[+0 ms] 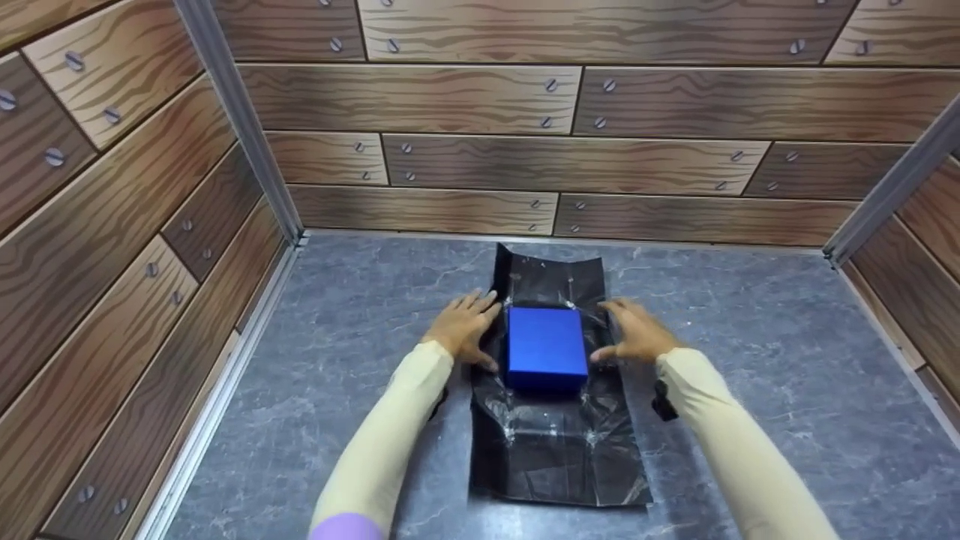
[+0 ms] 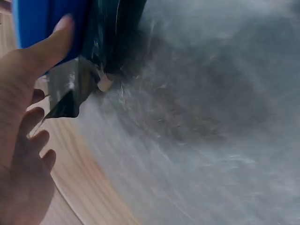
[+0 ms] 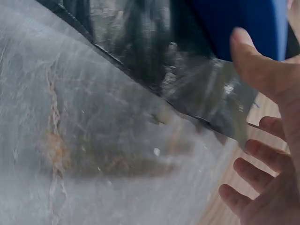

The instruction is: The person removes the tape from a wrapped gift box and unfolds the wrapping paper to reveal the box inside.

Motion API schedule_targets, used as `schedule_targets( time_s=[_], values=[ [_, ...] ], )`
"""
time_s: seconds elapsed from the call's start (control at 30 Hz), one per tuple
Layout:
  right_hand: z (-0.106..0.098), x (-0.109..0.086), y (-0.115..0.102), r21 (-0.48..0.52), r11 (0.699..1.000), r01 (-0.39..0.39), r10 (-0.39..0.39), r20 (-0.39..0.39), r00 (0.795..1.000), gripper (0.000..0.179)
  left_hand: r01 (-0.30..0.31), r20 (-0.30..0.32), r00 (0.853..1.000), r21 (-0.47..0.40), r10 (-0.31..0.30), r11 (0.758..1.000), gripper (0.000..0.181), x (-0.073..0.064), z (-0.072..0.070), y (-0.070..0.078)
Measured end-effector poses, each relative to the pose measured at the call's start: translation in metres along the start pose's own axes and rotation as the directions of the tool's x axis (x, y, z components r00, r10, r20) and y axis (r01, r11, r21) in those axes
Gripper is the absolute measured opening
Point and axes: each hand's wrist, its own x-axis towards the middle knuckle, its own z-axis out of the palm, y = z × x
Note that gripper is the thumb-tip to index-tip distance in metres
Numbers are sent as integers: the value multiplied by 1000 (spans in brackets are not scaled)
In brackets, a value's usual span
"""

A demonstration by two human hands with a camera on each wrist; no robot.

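A blue box (image 1: 547, 343) lies on a long sheet of black, creased wrapping film (image 1: 551, 465) with folded edges. On the left of the box is my left hand (image 1: 463, 328), fingers spread over the sheet's raised edge. My right hand (image 1: 636, 330) is at the box's other side, thumb and fingers apart. In the left wrist view the thumb (image 2: 51, 44) is in front of the blue box (image 2: 35, 21). The right wrist view shows the right thumb (image 3: 255, 61) close to the box (image 3: 243, 23); whether it touches cannot be told. Several right fingers are near the sheet's edge.
The sheet lies on a grey marbled tabletop (image 1: 360, 300). Wood-patterned panels (image 1: 480, 97) stand behind and at both sides, joined by metal corner posts (image 1: 247, 120). A metal strip (image 1: 202, 442) runs along the left edge.
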Motion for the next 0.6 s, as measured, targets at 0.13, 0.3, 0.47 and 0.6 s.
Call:
schedule_targets(
  time_s=[0.13, 0.3, 0.47, 0.6],
  values=[
    [12, 5, -1, -2, 1000, 26, -26, 45, 999, 115, 96, 124, 987, 21, -98, 995, 129, 9, 4, -1],
    [22, 7, 0, -9, 1000, 13, -13, 93, 996, 124, 162, 200, 968, -31, -153, 986, 138, 9, 8, -2],
    [21, 8, 1, -8, 1000, 19, -17, 126, 992, 124, 205, 224, 958, -100, -178, 974, 139, 9, 7, -5],
    [17, 9, 2, 9, 1000, 28, -29, 136, 990, 121, 236, 259, 946, -141, -194, 961, 138, 10, 3, -6]
  ],
)
